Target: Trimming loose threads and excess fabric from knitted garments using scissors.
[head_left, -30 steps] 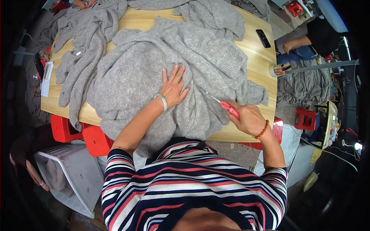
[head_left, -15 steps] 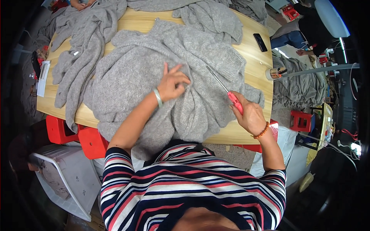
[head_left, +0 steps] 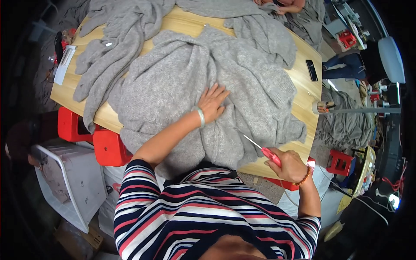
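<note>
A grey knitted garment lies bunched and folded across the table in front of me. My left hand rests palm down on its middle, fingers stretched and slightly spread. In my right hand is a slim latch-needle-like tool with a pinkish-red handle and a thin metal shaft. The shaft points up and to the left, over the garment's lower right part; I cannot tell whether its tip touches the knit.
More grey knitwear covers the table's far and left sides. A black phone and a cup of tools sit along the right edge of the wooden table. Red stools and a white bin stand at the left. Another person's hand shows at the far side.
My left hand has gone from raised, curled fingers to lying flat on the knit. My right hand has brought the tool lower, toward me. The whole view has shifted.
</note>
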The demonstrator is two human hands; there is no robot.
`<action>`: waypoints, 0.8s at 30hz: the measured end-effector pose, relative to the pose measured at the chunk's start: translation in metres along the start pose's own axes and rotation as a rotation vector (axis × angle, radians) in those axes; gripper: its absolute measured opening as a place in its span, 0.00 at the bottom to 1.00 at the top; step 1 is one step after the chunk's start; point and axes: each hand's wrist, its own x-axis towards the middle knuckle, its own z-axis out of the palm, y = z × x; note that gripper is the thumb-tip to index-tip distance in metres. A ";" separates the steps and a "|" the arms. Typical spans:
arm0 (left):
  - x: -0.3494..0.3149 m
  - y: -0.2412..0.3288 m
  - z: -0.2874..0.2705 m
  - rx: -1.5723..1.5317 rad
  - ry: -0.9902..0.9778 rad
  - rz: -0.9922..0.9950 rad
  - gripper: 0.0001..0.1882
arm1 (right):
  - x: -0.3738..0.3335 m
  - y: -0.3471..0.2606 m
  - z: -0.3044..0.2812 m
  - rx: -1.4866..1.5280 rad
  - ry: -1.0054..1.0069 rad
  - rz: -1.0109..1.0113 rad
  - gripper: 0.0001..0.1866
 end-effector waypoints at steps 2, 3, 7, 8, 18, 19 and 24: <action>-0.025 -0.007 -0.013 -0.127 0.061 0.069 0.30 | 0.006 -0.009 -0.009 0.066 -0.009 -0.028 0.22; -0.040 -0.012 -0.021 -0.112 0.078 0.057 0.30 | 0.011 -0.011 -0.012 0.135 -0.022 -0.038 0.22; -0.067 -0.003 -0.116 -1.064 -0.099 -0.244 0.17 | 0.047 -0.017 -0.010 0.219 0.342 -0.027 0.23; -0.069 -0.017 -0.139 -1.001 0.120 -0.250 0.15 | 0.060 -0.021 -0.014 0.224 0.397 -0.043 0.23; -0.090 -0.274 -0.151 -0.151 0.380 -0.530 0.25 | 0.315 -0.140 -0.075 0.111 0.546 -0.297 0.25; -0.088 -0.264 -0.145 -0.167 0.433 -0.419 0.26 | 0.343 -0.159 -0.077 0.100 0.520 -0.275 0.26; -0.072 -0.159 -0.151 -0.060 0.404 -0.228 0.24 | 0.463 -0.212 -0.044 0.015 0.421 -0.381 0.24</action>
